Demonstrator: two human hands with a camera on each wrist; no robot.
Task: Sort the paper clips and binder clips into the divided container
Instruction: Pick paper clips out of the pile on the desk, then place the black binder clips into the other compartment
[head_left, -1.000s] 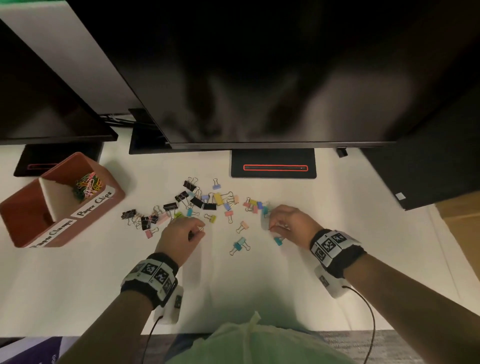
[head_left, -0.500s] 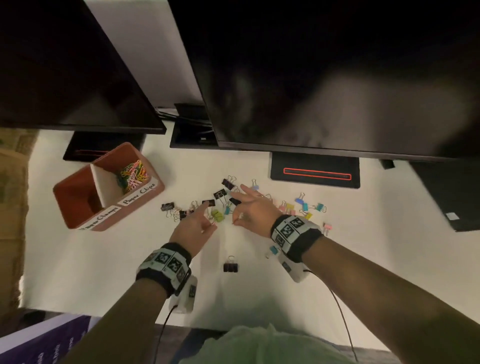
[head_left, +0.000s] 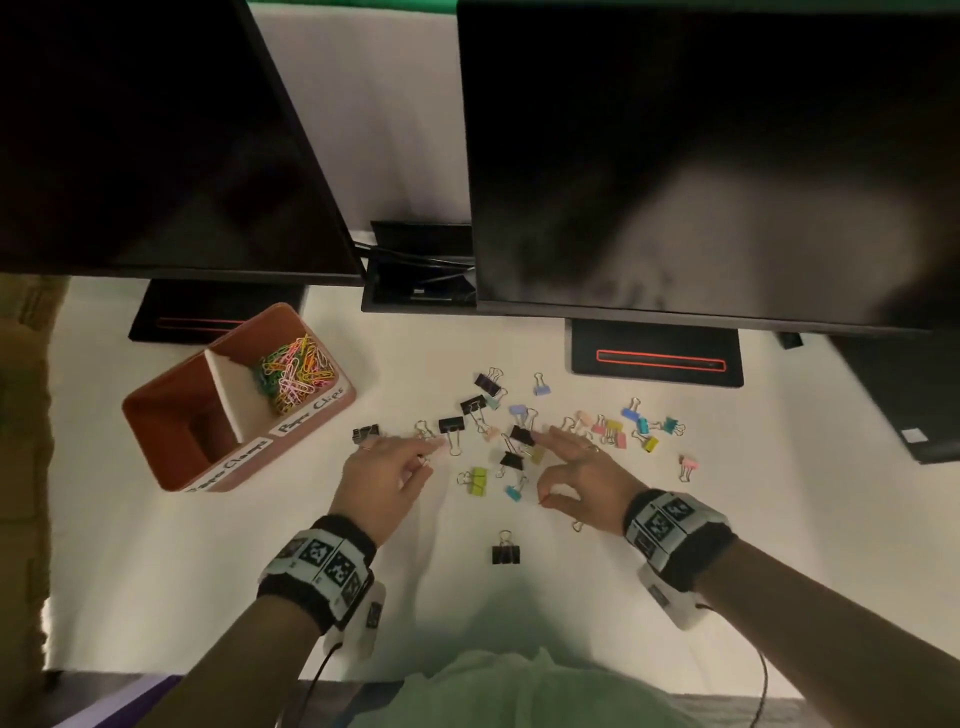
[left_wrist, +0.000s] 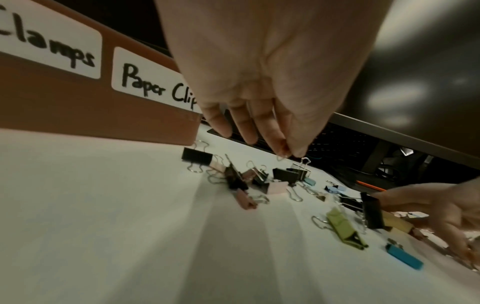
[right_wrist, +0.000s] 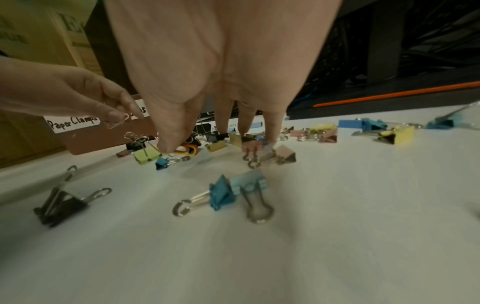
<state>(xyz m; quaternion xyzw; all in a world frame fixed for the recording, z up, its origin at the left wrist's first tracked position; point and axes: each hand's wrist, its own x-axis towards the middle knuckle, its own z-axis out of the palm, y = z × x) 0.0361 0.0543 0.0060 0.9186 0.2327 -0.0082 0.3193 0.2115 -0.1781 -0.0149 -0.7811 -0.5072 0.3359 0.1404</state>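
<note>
A brown divided container (head_left: 156, 415) stands at the left. Its "Paper Clips" half holds several coloured paper clips (head_left: 293, 374); the "Paper Clamps" label (left_wrist: 49, 43) marks the other half. Several black and pastel binder clips (head_left: 519, 436) lie scattered mid-table, and one black binder clip (head_left: 505, 553) lies alone nearer me. My left hand (head_left: 423, 460) hovers at the pile's left side and pinches a pale paper clip (right_wrist: 118, 121) between thumb and finger. My right hand (head_left: 543, 499) pinches a small orange paper clip (right_wrist: 187, 149), its other fingers (right_wrist: 272, 127) spread down onto the binder clips.
Two dark monitors (head_left: 675, 156) overhang the back of the white table (head_left: 156, 571), their black stands (head_left: 654, 353) just behind the pile. A cable box (head_left: 415, 280) sits between them. Cardboard boxes (head_left: 26, 415) stand off the left edge.
Both hands moved left across the pile as the view shifted. The right hand has drawn back toward me with thumb and forefinger pinched, and the two hands now sit farther apart.
</note>
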